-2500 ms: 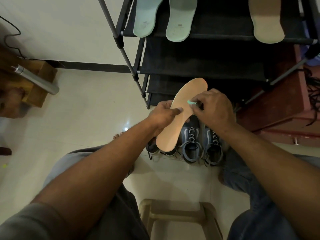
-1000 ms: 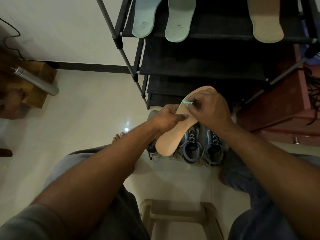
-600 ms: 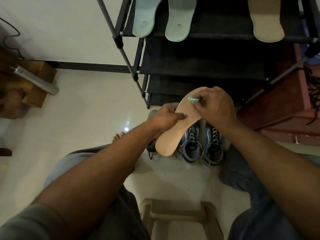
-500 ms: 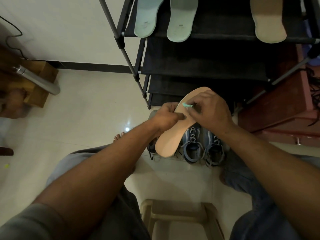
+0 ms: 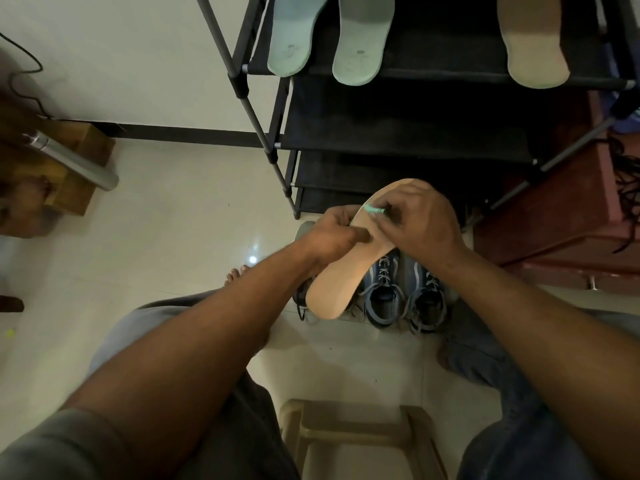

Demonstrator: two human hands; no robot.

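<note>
Tan insole held in the air between both hands, slanted, toe end up toward the black shoe rack and heel end hanging low over a pair of blue sneakers on the floor. Gripped along its left edge by the left hand, thumb laid flat across the top face, remaining fingers curled underneath and mostly out of sight. Covered near the toe end by the right hand, fingers bunched together and pinching a small mint-green object set against the insole's top face; too small to tell what kind of tool. Behind the left hand, part of a grey shoe, mostly hidden. Up on the rack's top shelf, two pale green insoles side by side, ends poking over the front bar, and well apart to the right a second tan insole. Bare toes showing on the floor just beside the left forearm. Down between the knees, a beige plastic stool. Off to the left, near the wall, a wooden block with a metal cylinder lying across it.
</note>
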